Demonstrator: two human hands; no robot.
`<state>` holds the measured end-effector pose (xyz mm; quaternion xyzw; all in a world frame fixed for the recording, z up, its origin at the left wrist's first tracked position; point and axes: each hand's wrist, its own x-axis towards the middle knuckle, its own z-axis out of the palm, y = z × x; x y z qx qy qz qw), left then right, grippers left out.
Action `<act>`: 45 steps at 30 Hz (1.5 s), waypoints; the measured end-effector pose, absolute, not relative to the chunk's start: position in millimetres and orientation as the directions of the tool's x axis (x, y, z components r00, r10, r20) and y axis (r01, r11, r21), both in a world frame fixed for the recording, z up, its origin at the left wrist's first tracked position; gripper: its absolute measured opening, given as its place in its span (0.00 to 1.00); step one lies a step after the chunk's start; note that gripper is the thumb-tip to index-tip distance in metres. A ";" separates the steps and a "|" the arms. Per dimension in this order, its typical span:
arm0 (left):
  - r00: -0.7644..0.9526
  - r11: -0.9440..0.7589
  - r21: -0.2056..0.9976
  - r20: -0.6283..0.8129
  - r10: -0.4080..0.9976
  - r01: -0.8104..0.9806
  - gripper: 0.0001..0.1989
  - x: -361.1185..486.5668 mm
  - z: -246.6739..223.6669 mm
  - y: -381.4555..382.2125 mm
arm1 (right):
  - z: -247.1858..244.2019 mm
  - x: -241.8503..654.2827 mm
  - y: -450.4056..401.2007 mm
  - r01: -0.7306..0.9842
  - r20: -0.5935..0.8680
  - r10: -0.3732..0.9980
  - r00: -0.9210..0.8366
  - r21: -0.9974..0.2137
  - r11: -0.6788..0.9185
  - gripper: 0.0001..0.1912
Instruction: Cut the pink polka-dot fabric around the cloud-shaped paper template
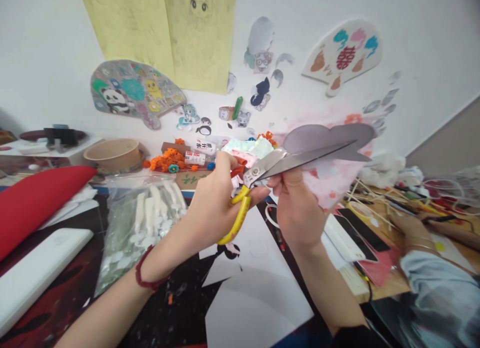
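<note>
My left hand (pixel 212 200), with a dark red cord at its wrist, is closed round the yellow handles of a pair of scissors (pixel 260 168). The metal blades point right and reach across a grey paper piece (pixel 318 137) with a wavy, rounded edge. Pinched between the fingers of my right hand (pixel 302 208) is the lower edge of that paper, close to the blades. Below both hands lie white paper sheets (pixel 255 308) on the dark tabletop, one with a small black and pink drawing.
A clear bag of white pieces (pixel 140 218) lies left, near a white box (pixel 41 273) and a tan bowl (pixel 112 154). Orange flowers (pixel 167 160) sit along the wall. At right, another person's hand (pixel 412 233) rests on a wooden table with sticks and phones.
</note>
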<state>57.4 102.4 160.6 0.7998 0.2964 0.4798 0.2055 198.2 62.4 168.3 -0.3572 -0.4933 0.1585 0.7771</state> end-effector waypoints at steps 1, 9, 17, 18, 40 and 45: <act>0.365 -0.740 0.613 0.646 0.671 0.276 0.23 57.3 160.8 101.9 | 168.8 197.5 62.2 0.092 0.650 0.609 0.455 -0.715 0.693 0.21; 0.372 -0.739 0.609 0.639 0.673 0.289 0.19 58.1 161.4 99.2 | 170.0 193.5 61.1 0.002 0.605 0.660 0.445 -0.738 0.675 0.18; 0.407 -0.670 0.665 0.540 0.737 0.330 0.17 55.8 171.0 89.6 | 165.2 196.8 64.9 0.012 0.634 0.659 0.405 -0.724 0.690 0.20; 0.407 -0.666 0.670 0.536 0.740 0.327 0.17 56.0 172.1 88.7 | 165.2 196.4 65.0 -0.004 0.635 0.655 0.408 -0.717 0.697 0.19; 0.410 -0.631 0.651 0.484 0.773 0.421 0.23 53.2 178.5 78.7 | 165.5 194.5 57.3 0.004 0.612 0.661 0.434 -0.735 0.678 0.20; 0.410 -0.650 0.613 0.504 0.760 0.449 0.22 51.3 178.8 80.4 | 165.0 195.8 55.6 -0.017 0.601 0.673 0.432 -0.740 0.672 0.19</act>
